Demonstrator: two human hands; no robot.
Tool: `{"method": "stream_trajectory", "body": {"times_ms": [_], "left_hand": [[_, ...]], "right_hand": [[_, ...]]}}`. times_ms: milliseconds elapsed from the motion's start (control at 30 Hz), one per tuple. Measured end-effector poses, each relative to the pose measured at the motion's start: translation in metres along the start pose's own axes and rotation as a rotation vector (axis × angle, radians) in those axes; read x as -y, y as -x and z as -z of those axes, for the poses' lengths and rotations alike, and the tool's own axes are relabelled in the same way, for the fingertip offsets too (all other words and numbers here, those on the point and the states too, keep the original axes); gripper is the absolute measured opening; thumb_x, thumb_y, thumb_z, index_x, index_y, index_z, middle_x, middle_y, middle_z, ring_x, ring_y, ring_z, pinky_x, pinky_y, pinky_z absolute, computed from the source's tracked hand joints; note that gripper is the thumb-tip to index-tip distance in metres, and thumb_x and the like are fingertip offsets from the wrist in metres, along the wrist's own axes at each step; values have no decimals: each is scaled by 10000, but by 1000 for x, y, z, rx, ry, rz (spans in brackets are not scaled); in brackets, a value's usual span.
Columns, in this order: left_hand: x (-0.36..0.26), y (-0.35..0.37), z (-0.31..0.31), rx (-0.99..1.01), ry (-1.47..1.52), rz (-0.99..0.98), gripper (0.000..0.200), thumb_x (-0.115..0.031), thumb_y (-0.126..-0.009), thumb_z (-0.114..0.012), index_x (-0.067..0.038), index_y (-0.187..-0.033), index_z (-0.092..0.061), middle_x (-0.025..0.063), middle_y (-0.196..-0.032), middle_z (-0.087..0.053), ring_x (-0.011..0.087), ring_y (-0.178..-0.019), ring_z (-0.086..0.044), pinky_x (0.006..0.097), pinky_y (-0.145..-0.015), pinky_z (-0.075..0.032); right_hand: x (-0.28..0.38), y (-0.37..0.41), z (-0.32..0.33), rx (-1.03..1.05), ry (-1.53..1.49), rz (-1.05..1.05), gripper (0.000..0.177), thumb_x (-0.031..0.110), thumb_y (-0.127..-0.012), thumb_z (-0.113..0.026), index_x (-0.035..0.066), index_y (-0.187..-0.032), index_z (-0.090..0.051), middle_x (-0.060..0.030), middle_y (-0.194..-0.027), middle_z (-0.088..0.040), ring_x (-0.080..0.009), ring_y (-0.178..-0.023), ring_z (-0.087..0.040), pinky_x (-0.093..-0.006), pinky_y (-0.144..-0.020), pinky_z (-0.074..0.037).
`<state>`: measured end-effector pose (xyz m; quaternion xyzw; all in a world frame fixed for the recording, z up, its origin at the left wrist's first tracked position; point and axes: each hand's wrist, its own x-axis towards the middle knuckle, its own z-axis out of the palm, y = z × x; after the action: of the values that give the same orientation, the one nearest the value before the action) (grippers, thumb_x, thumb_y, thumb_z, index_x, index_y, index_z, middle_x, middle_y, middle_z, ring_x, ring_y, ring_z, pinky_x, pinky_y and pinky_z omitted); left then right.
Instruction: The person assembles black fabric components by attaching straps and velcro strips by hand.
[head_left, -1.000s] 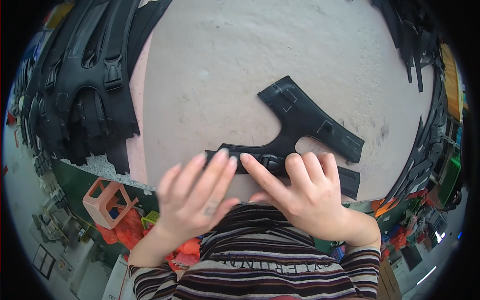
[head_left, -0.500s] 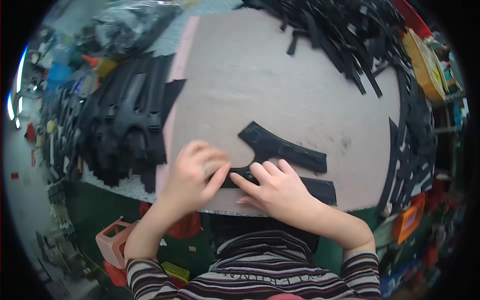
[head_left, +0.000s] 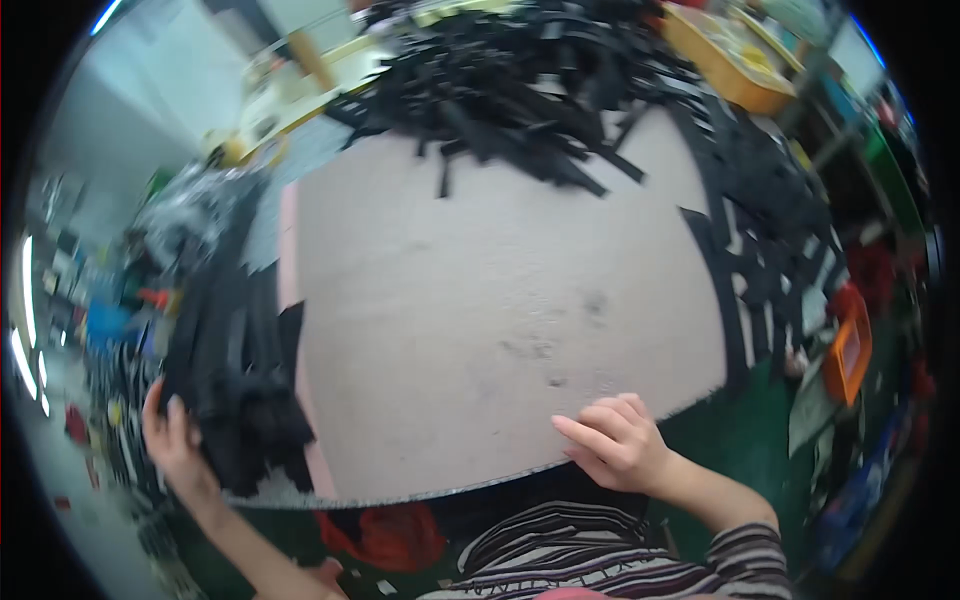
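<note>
At the far left, my left hand (head_left: 178,445) is at the outer edge of a pile of black strap-like pieces (head_left: 235,335). Its fingers are apart, and I see nothing held in them. A dark, blurred black piece (head_left: 255,415) lies over the near end of that pile, close to the hand. My right hand (head_left: 615,440) hovers over the near edge of the pale work board (head_left: 480,300). Its fingers are loosely bent, thumb and forefinger apart, with nothing visible between them.
A large heap of black strips (head_left: 510,90) covers the board's far side, and more strips (head_left: 770,250) hang along the right. Clear plastic bags (head_left: 190,215) lie behind the left pile. A yellow bin (head_left: 725,60) stands far right; an orange basket (head_left: 850,350) is lower right.
The branched black piece and the piece beneath my hands are gone from the board's middle. My left hand has moved left to the pile; my right hand has shifted slightly right. The view has turned.
</note>
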<state>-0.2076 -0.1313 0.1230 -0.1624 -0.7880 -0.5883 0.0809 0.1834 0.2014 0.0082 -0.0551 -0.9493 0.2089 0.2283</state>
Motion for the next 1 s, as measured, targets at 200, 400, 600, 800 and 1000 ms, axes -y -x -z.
{"method": "stream_trajectory", "body": {"times_ms": [200, 400, 600, 800, 1000], "left_hand": [[149, -60, 127, -207, -477, 73, 450, -279, -1024, -668, -3, -1375, -607, 127, -1349, -633, 216, -1224, -590, 321, -1060, -443], [77, -33, 86, -269, -1150, -512, 367, -347, -947, -740, -68, -1180, -692, 174, -1146, -690, 405, -1070, -629, 528, -935, -496], [14, 5, -22, -114, -1022, -774, 331, -180, -1018, -647, -4, -1298, -632, 155, -1339, -597, 341, -1248, -566, 433, -1078, -425], [-36, 75, -132, 326, -757, -752, 309, -50, -921, -673, -41, -1230, -667, 156, -1314, -605, 330, -1243, -559, 426, -1070, -392], [-22, 125, -191, 1054, -436, -635, 546, -100, -856, -730, -58, -1386, -607, 188, -1478, -534, 394, -1379, -480, 509, -1163, -340]], "right_hand": [[-19, -12, 0, -67, 25, 25, 431, 183, -829, -781, 97, -1242, -691, -53, -1017, -631, -228, -942, -626, -365, -841, -458], [-66, -5, 64, -124, 302, -254, 314, 224, -865, -746, 65, -1125, -669, -97, -1015, -633, -260, -963, -610, -404, -834, -446], [-121, -9, 84, 51, 966, -455, 406, 159, -824, -724, -60, -1155, -638, -138, -945, -658, -251, -910, -624, -359, -816, -473], [-51, -37, 20, 38, 616, 115, 365, 126, -767, -638, -115, -1039, -664, -214, -965, -704, -274, -931, -683, -358, -780, -555], [-6, -65, -42, 35, 5, 549, 281, 168, -811, -660, -45, -991, -699, -182, -959, -720, -322, -956, -682, -404, -841, -543]]}}
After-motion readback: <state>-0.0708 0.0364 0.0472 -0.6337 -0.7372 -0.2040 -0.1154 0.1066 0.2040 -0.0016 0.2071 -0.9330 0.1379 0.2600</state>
